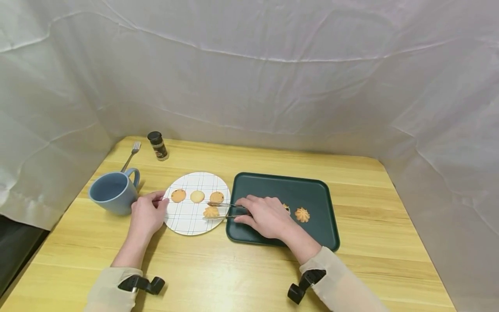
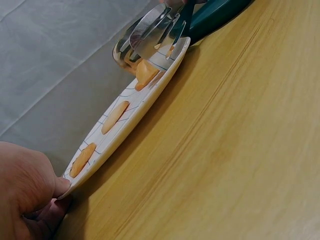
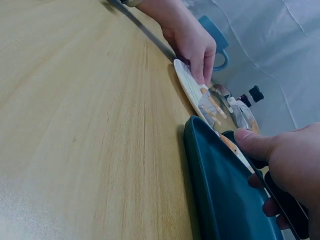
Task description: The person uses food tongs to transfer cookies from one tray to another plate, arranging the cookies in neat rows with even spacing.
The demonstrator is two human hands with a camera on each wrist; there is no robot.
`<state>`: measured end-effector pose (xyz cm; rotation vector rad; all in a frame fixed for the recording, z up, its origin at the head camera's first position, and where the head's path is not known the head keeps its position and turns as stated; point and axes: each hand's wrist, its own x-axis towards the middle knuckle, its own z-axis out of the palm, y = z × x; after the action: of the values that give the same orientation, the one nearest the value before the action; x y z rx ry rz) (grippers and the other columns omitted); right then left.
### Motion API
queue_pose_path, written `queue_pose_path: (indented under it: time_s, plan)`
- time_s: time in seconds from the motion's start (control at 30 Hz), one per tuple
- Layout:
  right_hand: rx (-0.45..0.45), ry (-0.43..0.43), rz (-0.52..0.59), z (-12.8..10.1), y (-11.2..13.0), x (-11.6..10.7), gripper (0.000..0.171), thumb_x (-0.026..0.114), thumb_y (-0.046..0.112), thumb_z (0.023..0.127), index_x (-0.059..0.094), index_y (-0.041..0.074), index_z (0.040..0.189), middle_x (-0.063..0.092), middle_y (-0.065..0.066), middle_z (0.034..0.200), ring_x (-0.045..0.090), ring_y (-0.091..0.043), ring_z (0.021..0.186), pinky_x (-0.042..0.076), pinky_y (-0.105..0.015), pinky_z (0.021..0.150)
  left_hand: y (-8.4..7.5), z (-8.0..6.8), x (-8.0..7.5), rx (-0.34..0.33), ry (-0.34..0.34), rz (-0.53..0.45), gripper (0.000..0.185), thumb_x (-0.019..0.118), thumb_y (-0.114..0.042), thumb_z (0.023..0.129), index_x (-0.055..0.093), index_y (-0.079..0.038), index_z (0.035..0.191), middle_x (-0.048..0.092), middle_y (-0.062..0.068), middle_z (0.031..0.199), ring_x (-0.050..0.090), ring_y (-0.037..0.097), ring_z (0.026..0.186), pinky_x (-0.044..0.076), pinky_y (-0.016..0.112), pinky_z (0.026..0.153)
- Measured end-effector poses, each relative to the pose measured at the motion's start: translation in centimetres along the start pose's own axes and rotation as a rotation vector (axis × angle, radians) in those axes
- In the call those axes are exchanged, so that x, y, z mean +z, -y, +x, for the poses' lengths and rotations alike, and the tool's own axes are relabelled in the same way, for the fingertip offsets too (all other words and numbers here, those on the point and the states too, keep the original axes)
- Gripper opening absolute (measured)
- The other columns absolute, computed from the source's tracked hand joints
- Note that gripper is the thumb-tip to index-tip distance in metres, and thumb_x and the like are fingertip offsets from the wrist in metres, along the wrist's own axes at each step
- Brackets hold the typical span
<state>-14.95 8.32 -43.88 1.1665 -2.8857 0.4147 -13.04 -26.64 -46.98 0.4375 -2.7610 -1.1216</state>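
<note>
The tongs are metal with dark handles, lying nearly flat and reaching from the green tray over to the white grid plate, tips closed round a swirly piped cookie at the plate's right edge. The plate is round, flat on the table just left of the tray, almost touching it. Three flat round cookies sit in a row on the plate behind the swirly one: a chocolate-chip one furthest from the tray, a pale one in the middle, a golden one nearest the tray. Another swirly cookie lies in the tray itself
</note>
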Motion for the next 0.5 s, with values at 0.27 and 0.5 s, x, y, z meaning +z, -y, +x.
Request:
queue_pose_path:
  time_s: [0.27,0.5]
  plan:
    - [0.021,0.013,0.000,-0.17,0.19,-0.44,0.049,0.062,0.057,0.103,0.067,0.024,0.138,0.071,0.003,0.122,0.065,-0.016,0.071,0.042,-0.029,0.054,0.00,-0.03,0.00,0.001,0.003,-0.001,0.036,0.064,-0.016,0.105,0.068,0.005,0.134,0.072,0.019,0.107,0.064,0.032,0.098,0.049,0.043,0.085]
    - [0.029,0.002,0.004,-0.41,0.16,-0.87,0.049,0.064,0.056,0.102,0.067,0.024,0.138,0.071,0.004,0.114,0.061,-0.012,0.067,0.041,-0.029,0.052,-0.05,-0.03,-0.01,0.004,0.000,-0.004,0.036,0.064,-0.016,0.105,0.068,0.005,0.134,0.073,0.020,0.108,0.065,0.032,0.099,0.049,0.044,0.086]
